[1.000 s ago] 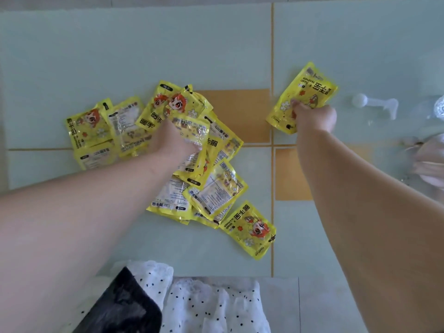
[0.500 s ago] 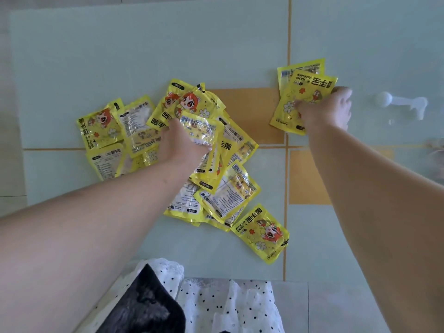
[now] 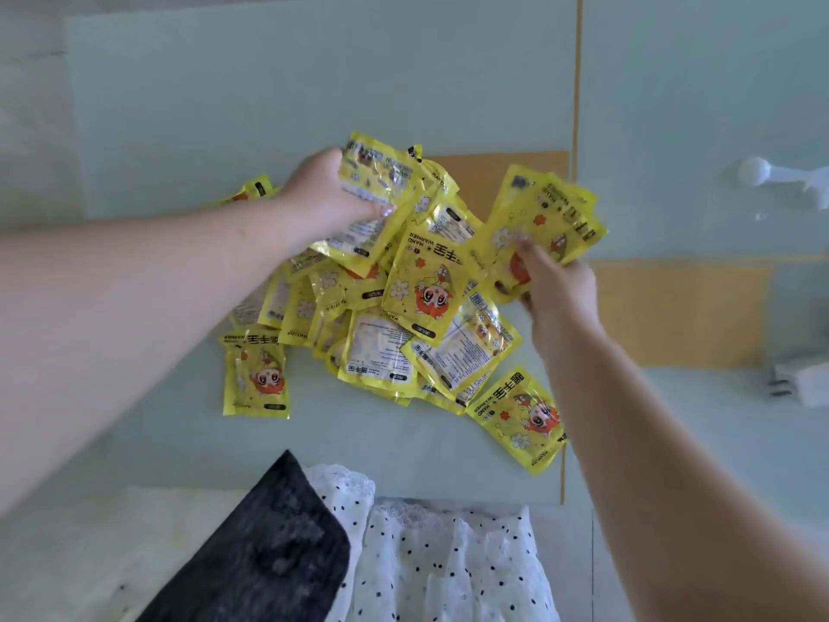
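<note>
Several yellow hand-warmer packets lie in a loose pile (image 3: 381, 352) on the pale green glass table (image 3: 269, 105). My left hand (image 3: 332, 195) grips a packet (image 3: 377, 181) lifted above the top of the pile. My right hand (image 3: 556, 289) holds two or three stacked packets (image 3: 547, 217) at the pile's right side, above the table. One packet (image 3: 255, 374) lies apart at the lower left of the pile. Another packet (image 3: 520, 419) lies at the lower right, partly under my right forearm.
A white plastic piece (image 3: 771, 172) lies at the far right of the table, and a blurred white object (image 3: 803, 383) sits at the right edge. Orange squares (image 3: 682, 316) show through the glass. My polka-dot clothing (image 3: 448, 563) and a dark cloth (image 3: 269, 554) fill the near edge.
My right hand has brought its packets from the far right back toward the pile. My left hand has lifted a packet up off the pile. The view has moved closer.
</note>
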`<state>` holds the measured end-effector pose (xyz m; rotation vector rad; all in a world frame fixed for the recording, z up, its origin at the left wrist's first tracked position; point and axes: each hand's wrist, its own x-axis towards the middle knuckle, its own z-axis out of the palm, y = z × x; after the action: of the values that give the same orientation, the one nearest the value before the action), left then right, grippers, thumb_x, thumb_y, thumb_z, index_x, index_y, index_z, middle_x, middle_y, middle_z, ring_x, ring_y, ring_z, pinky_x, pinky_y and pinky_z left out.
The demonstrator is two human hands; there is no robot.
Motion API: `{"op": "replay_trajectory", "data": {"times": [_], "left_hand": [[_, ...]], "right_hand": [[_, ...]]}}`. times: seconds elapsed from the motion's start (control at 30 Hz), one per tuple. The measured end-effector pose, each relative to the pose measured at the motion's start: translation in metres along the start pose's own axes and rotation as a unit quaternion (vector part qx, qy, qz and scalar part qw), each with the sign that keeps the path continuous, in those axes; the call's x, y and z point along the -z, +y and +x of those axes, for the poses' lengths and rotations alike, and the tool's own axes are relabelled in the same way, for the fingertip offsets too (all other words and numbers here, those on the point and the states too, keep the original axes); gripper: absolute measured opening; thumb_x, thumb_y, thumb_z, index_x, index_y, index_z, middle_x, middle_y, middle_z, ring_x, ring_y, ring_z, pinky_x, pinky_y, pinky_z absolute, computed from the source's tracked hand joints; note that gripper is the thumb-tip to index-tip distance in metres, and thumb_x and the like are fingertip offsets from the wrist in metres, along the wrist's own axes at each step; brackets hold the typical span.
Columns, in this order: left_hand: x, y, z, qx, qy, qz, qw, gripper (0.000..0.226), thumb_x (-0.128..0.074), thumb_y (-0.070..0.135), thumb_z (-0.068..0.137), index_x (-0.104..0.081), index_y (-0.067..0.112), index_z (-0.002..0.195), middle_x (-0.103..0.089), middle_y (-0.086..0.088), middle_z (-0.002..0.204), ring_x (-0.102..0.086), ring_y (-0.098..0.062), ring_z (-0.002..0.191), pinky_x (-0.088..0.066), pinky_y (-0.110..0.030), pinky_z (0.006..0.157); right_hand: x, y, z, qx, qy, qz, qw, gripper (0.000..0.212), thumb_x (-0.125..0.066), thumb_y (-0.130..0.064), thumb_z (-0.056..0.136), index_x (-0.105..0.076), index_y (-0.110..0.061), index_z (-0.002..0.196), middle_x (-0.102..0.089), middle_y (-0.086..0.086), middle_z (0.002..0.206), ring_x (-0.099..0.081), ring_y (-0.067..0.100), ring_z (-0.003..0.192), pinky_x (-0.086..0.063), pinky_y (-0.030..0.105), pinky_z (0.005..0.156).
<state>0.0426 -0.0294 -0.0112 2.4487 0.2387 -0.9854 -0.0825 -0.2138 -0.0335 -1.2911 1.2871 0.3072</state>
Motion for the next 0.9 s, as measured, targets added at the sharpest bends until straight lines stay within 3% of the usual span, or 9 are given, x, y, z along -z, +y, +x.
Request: {"op": "replay_trajectory", "data": {"times": [0.1,0.2,0.27,0.4,0.53,0.7,0.9], "left_hand": [[0.007,0.008,0.013,-0.024,-0.002,0.018,1.0,0.091,-0.072,0.029,0.08,-0.016,0.009,0.149,-0.044,-0.005,0.142,-0.043,-0.023,0.128,-0.037,-0.038,0.105],[0.002,0.013,0.025,-0.044,0.009,0.025,0.999,0.075,-0.074,0.028,0.078,-0.035,0.008,0.138,-0.055,-0.004,0.13,-0.053,-0.025,0.117,-0.045,-0.036,0.094],[-0.004,0.014,0.028,-0.055,0.017,0.064,0.996,0.062,-0.074,0.031,0.078,-0.044,0.007,0.127,-0.053,-0.008,0.128,-0.052,-0.027,0.116,-0.042,-0.032,0.089],[-0.012,0.013,0.03,-0.055,0.038,0.086,0.994,0.046,-0.072,0.03,0.08,-0.047,0.009,0.111,-0.054,-0.009,0.121,-0.051,-0.028,0.111,-0.036,-0.03,0.078],[-0.012,0.004,0.031,-0.039,0.048,0.09,0.994,0.054,-0.071,0.03,0.081,-0.045,0.006,0.122,-0.053,-0.01,0.123,-0.048,-0.026,0.102,-0.035,-0.03,0.076],[-0.012,-0.004,0.029,-0.027,0.046,0.065,0.996,0.058,-0.07,0.031,0.082,-0.042,0.005,0.125,-0.051,-0.01,0.125,-0.039,-0.02,0.094,-0.034,-0.03,0.077],[-0.013,-0.004,0.024,-0.023,0.022,0.046,0.998,0.054,-0.072,0.031,0.08,-0.045,0.006,0.119,-0.05,-0.007,0.111,-0.048,-0.024,0.098,-0.038,-0.031,0.075]], "right_hand": [[-0.016,0.027,-0.025,-0.036,-0.018,0.001,0.999,0.022,-0.07,-0.032,0.083,-0.059,-0.025,0.065,-0.064,-0.007,0.068,-0.062,0.012,0.068,-0.052,0.032,0.074],[-0.033,0.045,-0.039,-0.026,-0.018,-0.019,0.999,0.024,-0.068,-0.032,0.085,-0.058,-0.025,0.063,-0.061,-0.008,0.065,-0.057,0.011,0.062,-0.05,0.03,0.066],[-0.044,0.051,-0.043,-0.008,-0.017,-0.037,0.999,0.024,-0.068,-0.032,0.084,-0.058,-0.024,0.063,-0.058,-0.005,0.063,-0.051,0.014,0.059,-0.043,0.026,0.058],[-0.06,0.059,-0.042,0.007,0.015,-0.067,0.998,0.017,-0.072,-0.038,0.076,-0.063,-0.026,0.083,-0.066,0.004,0.093,-0.063,0.022,0.084,-0.053,0.033,0.072],[-0.061,0.058,-0.041,0.011,0.014,-0.065,0.998,0.016,-0.071,-0.025,0.081,-0.058,-0.026,0.091,-0.062,-0.012,0.078,-0.061,0.015,0.077,-0.048,0.029,0.069],[-0.059,0.061,-0.039,-0.003,0.014,-0.047,0.999,0.017,-0.071,-0.027,0.08,-0.059,-0.024,0.092,-0.064,-0.01,0.078,-0.062,0.015,0.074,-0.051,0.033,0.072],[-0.053,0.058,-0.037,-0.001,0.017,-0.017,1.0,0.02,-0.071,-0.023,0.081,-0.059,-0.024,0.098,-0.065,-0.009,0.08,-0.06,0.01,0.067,-0.048,0.025,0.059]]}}
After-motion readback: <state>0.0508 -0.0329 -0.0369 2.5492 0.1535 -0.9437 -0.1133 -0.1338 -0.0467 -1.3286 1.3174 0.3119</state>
